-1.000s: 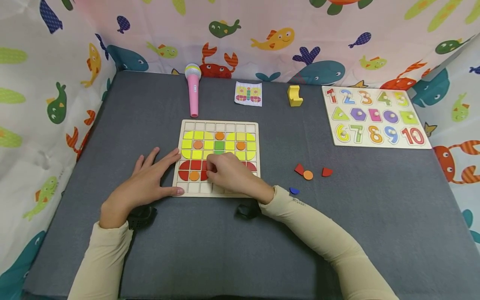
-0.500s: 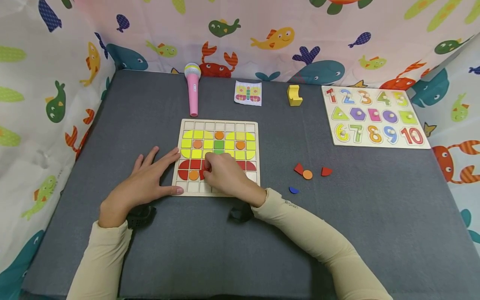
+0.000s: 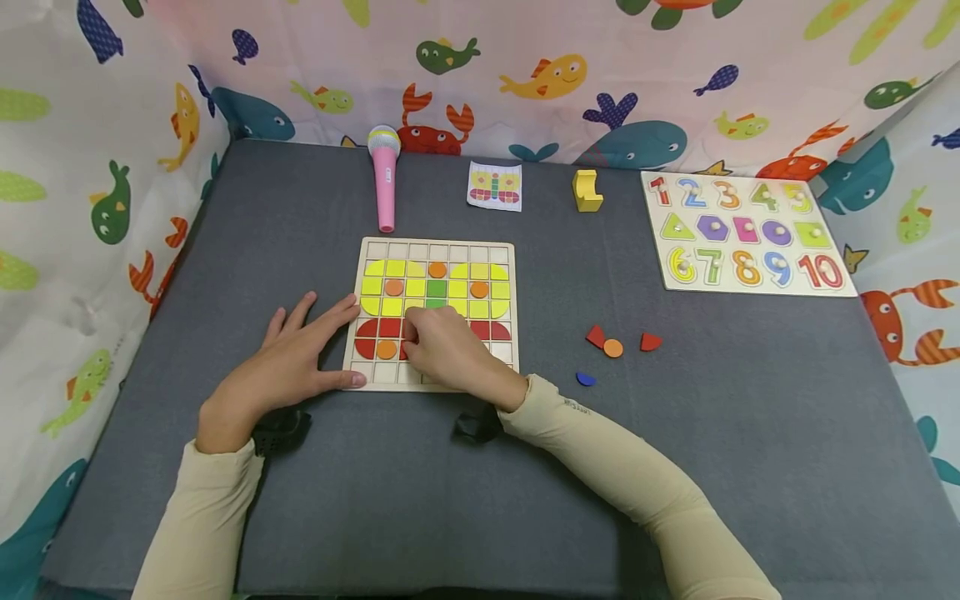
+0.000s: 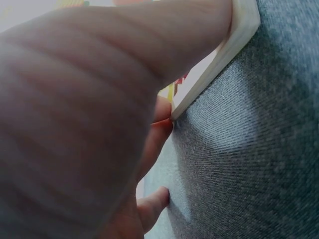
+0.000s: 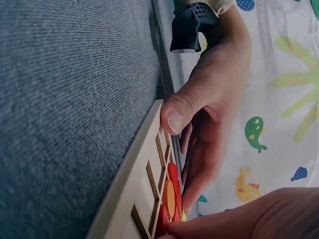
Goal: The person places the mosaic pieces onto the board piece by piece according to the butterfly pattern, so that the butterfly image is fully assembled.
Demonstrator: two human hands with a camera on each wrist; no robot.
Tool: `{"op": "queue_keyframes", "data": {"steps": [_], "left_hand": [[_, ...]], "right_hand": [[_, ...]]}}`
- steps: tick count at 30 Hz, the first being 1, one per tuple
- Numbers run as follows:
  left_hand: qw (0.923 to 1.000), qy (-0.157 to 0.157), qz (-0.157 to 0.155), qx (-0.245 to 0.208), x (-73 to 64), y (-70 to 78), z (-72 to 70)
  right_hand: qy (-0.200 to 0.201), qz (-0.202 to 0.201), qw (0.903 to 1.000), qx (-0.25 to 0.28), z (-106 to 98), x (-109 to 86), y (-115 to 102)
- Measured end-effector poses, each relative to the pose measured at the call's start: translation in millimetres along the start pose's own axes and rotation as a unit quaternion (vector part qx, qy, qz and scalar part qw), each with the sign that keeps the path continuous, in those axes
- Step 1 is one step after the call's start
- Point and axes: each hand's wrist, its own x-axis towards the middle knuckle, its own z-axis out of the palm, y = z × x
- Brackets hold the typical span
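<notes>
A wooden grid board carries yellow, green, orange and red tiles in a butterfly-like pattern. My left hand lies spread at the board's left side, thumb on the near left corner and fingertips against the edge. Over the lower middle of the board, my right hand has its thumb and index finger pinched together at a red tile. The hand hides much of that tile and several cells. Beside the pinch sit an orange round tile and more red tiles.
Right of the board lie two red pieces, an orange disc and a blue half-disc. Behind stand a pink toy microphone, a pattern card, a yellow block and a number puzzle.
My right hand has shifted slightly left along the red tiles, its fingers still pinched together. The left hand keeps its place at the board's edge.
</notes>
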Motion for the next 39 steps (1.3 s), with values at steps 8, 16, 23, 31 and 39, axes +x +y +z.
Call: {"op": "queue_keyframes", "data": {"steps": [8,16,23,31,39], "left_hand": [[1.0000,-0.007,-0.005,0.003,1.2,1.0,-0.1],[0.9999,-0.009,-0.006,0.003,1.3,-1.2,0.0],[0.9998,-0.014,-0.013,0.002,2.1,-0.9,0.7],[0.9998,-0.015,-0.014,-0.001,1.5,-1.9,-0.1],[0.9998,-0.013,-0.015,0.001,3.6,-2.9,1.2]], "right_hand": [[0.000,-0.044,0.9982,0.042,-8,-14.3,16],[0.035,-0.087,0.9948,0.039,-46,-55.4,54],[0.079,-0.047,0.9957,-0.009,-82,-93.5,95],[0.072,-0.013,0.9957,-0.058,-107,-130.1,128],[0.014,-0.021,0.9981,-0.056,-107,-160.7,133]]}}
